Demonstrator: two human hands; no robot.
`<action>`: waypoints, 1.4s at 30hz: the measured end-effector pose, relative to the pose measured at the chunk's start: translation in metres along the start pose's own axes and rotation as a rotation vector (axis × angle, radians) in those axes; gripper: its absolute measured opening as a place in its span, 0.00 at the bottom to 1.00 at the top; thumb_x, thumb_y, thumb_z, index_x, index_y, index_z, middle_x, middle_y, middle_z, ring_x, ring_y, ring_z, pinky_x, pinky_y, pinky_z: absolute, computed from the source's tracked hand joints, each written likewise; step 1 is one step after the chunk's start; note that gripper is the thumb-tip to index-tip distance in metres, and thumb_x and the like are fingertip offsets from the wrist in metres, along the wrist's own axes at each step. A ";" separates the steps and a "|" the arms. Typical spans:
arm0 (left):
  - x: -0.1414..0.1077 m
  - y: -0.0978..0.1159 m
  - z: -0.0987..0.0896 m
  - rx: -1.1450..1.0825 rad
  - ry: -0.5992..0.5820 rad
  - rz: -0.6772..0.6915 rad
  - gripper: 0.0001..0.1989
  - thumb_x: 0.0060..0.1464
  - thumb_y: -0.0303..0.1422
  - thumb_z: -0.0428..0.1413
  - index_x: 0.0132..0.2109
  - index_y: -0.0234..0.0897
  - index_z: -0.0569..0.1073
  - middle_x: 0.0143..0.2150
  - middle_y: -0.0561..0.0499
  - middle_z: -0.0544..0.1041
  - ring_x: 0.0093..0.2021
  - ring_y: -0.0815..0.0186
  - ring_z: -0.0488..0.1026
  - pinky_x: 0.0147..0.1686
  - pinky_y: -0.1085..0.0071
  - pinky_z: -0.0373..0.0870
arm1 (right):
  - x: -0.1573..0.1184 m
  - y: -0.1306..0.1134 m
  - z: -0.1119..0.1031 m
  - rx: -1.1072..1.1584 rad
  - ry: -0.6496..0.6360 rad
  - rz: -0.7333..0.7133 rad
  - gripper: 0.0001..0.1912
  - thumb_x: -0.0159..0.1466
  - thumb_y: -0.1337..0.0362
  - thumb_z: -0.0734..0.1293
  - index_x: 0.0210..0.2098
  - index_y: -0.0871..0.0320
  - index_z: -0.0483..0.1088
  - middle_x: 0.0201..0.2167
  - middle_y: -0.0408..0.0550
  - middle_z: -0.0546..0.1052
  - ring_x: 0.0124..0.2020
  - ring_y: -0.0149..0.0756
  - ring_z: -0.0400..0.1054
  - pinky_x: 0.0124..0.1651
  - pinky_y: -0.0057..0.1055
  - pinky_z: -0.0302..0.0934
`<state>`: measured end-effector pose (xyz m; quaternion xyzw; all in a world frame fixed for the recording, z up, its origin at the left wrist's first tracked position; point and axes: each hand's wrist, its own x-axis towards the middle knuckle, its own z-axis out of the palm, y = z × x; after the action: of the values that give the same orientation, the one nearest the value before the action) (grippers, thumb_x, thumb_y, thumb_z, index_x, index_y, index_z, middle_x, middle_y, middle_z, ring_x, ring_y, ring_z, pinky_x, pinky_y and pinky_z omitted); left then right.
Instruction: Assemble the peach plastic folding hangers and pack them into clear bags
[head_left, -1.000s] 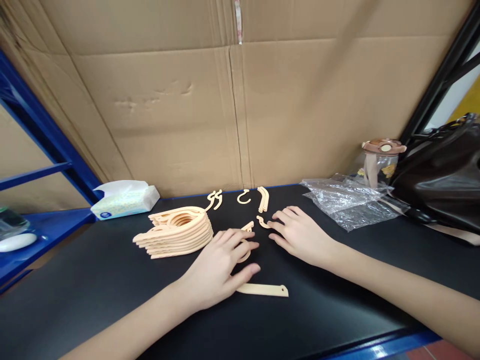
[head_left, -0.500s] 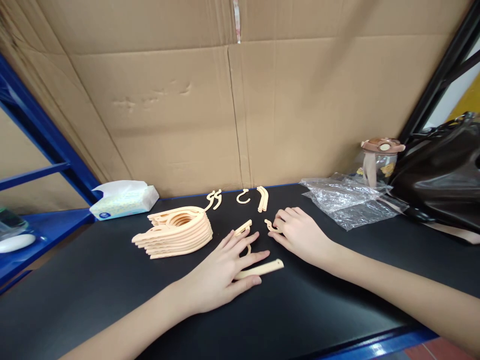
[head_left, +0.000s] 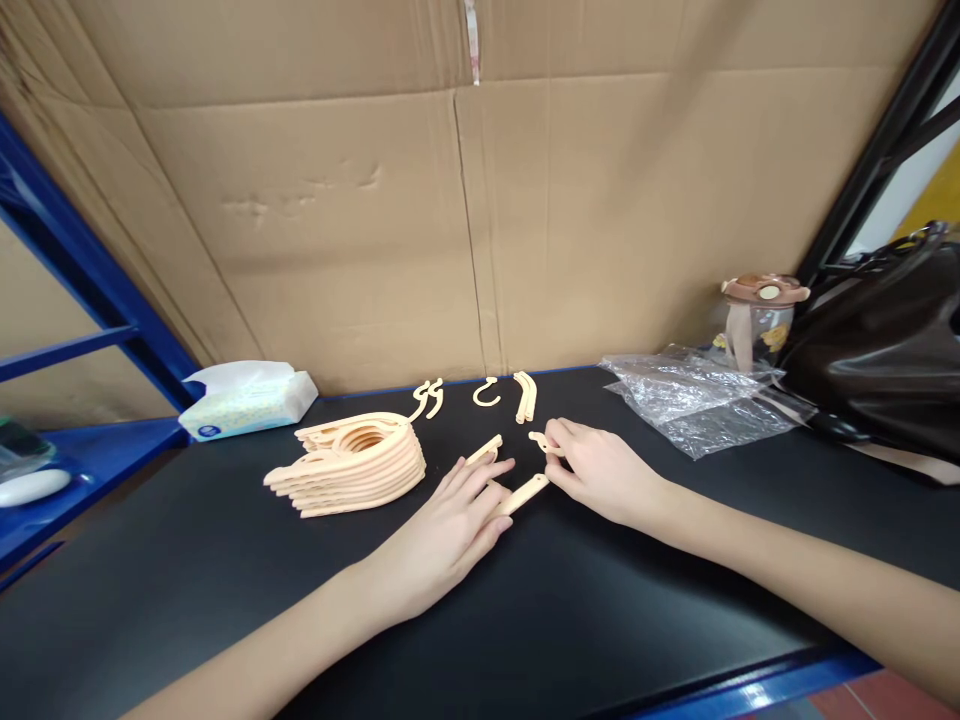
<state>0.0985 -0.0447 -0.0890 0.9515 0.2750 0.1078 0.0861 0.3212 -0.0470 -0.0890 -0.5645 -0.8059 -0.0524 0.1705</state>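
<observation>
My left hand (head_left: 454,525) is closed on a cream plastic hanger piece (head_left: 525,494), its thumb and fingers gripping the long bar. Another end of a cream bar (head_left: 484,450) shows beyond those fingers; whether both belong to one piece is hidden. My right hand (head_left: 596,465) pinches a small curved hanger part (head_left: 541,440), mostly covered by the fingertips. The right end of the left hand's bar lies close to my right fingertips. To the left, a stack of cream hangers (head_left: 356,470) rests on the black tabletop (head_left: 480,640).
Behind the hands lie two small hooked parts (head_left: 428,398), a single hook (head_left: 487,393) and some curved strips (head_left: 526,398). A tissue pack (head_left: 251,400) sits back left. Back right are clear plastic bags (head_left: 697,400), a bottle (head_left: 765,320) and a dark bag (head_left: 885,350). Cardboard (head_left: 337,220) stands behind.
My left hand's bar has swung upward, its right end now nearer my right hand. The left fingers have drawn closer together. My right hand has tilted its small part slightly.
</observation>
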 end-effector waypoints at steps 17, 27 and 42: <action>-0.001 0.003 -0.007 -0.139 0.044 -0.061 0.11 0.66 0.33 0.38 0.39 0.39 0.63 0.59 0.47 0.65 0.66 0.61 0.50 0.65 0.52 0.46 | -0.005 -0.003 -0.007 0.118 -0.111 -0.060 0.10 0.66 0.66 0.54 0.31 0.56 0.64 0.18 0.38 0.66 0.20 0.30 0.60 0.25 0.26 0.43; -0.002 0.001 -0.003 -0.165 0.087 -0.055 0.11 0.66 0.33 0.38 0.42 0.39 0.65 0.62 0.47 0.60 0.67 0.62 0.46 0.65 0.56 0.48 | -0.006 -0.006 -0.009 0.127 -0.052 -0.121 0.13 0.66 0.58 0.57 0.27 0.55 0.60 0.15 0.36 0.64 0.17 0.28 0.58 0.25 0.26 0.42; -0.002 0.000 -0.005 -0.140 0.095 0.000 0.12 0.66 0.34 0.40 0.42 0.38 0.68 0.59 0.46 0.65 0.64 0.61 0.56 0.63 0.58 0.54 | -0.005 0.000 -0.006 0.053 -0.097 -0.258 0.26 0.69 0.48 0.48 0.27 0.56 0.63 0.16 0.39 0.67 0.18 0.30 0.61 0.23 0.26 0.42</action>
<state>0.0952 -0.0457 -0.0840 0.9370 0.2705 0.1717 0.1392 0.3240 -0.0527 -0.0849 -0.4532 -0.8803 -0.0253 0.1380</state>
